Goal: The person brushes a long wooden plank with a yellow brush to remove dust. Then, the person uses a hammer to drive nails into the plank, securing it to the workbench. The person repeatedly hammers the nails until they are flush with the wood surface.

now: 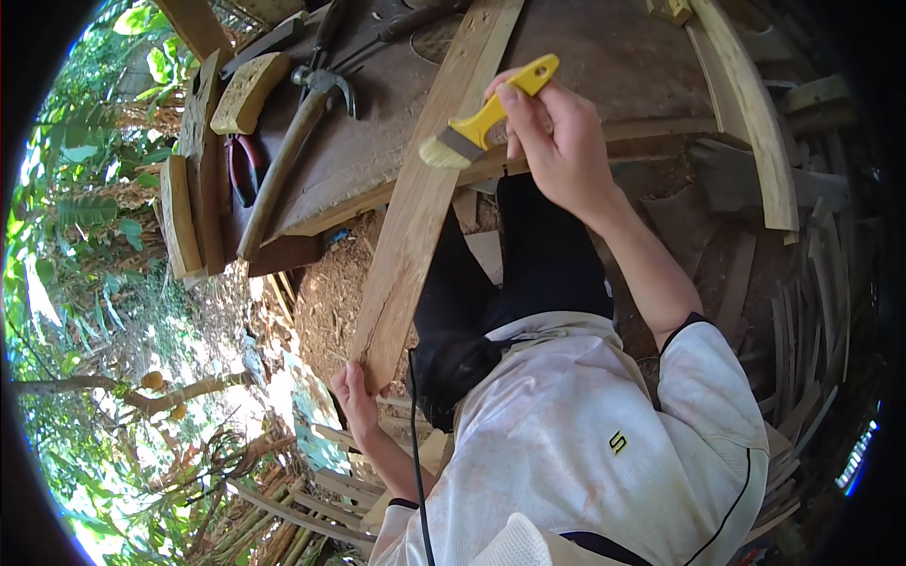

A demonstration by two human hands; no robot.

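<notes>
A long wooden board [425,170] slants across the workbench [609,64] and sticks out over its near edge towards my body. My left hand [359,400] grips the board's near end, thumb on top and fingers beneath. Above the board, at the bench's edge, my right hand [559,134] holds a paintbrush by its yellow handle [488,117]. The brush's pale bristles [442,152] point left over the board; whether they touch it I cannot tell.
A claw hammer [294,148], red-handled pliers [244,170] and a curved wood block [249,93] lie on the bench's left side. Long wooden pieces [757,120] jut over the right edge. Thin wood strips [814,304] stand at far right. Wood shavings [329,311] cover the ground below.
</notes>
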